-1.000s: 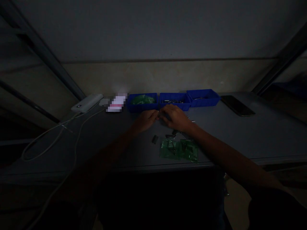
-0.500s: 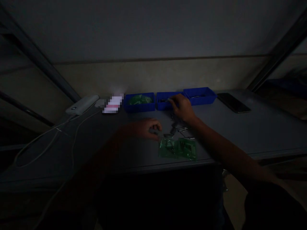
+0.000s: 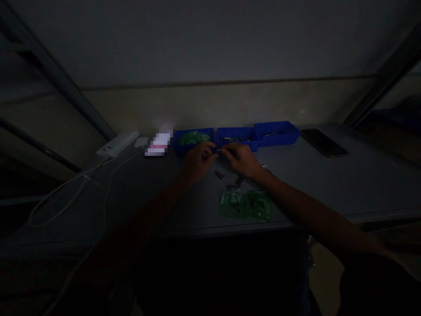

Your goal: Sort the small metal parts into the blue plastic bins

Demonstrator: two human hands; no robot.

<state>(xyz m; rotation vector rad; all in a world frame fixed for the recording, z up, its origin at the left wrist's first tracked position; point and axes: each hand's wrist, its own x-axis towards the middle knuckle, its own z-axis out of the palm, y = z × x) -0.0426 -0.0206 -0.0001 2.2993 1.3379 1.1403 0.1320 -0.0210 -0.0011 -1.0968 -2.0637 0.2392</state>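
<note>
Both hands meet in front of the middle blue bin (image 3: 255,145), fingertips almost touching. Between them is a small pale metal piece (image 3: 219,151), its kind too small and dark to tell. My right hand (image 3: 242,159) pinches its right end; my left hand (image 3: 198,160) has its fingers closed at the other end. Below the hands a short dark metal part (image 3: 219,175) lies on the grey table. Closer to me are another small metal part (image 3: 233,188) and two green plastic bags, a left bag (image 3: 230,210) and a right bag (image 3: 261,210), with thin metal pieces showing.
The left blue bin (image 3: 179,149) contains green bags; the right blue bin (image 3: 279,139) has a few metal pieces. A dark phone (image 3: 324,142) lies at right. A white device (image 3: 119,144) with white cables (image 3: 107,188) and a lit, blurred-out screen (image 3: 159,142) are at left.
My right hand has come left and down from the middle bin with the small metal piece. My left hand has risen to meet it. A dark metal part now shows below them.
</note>
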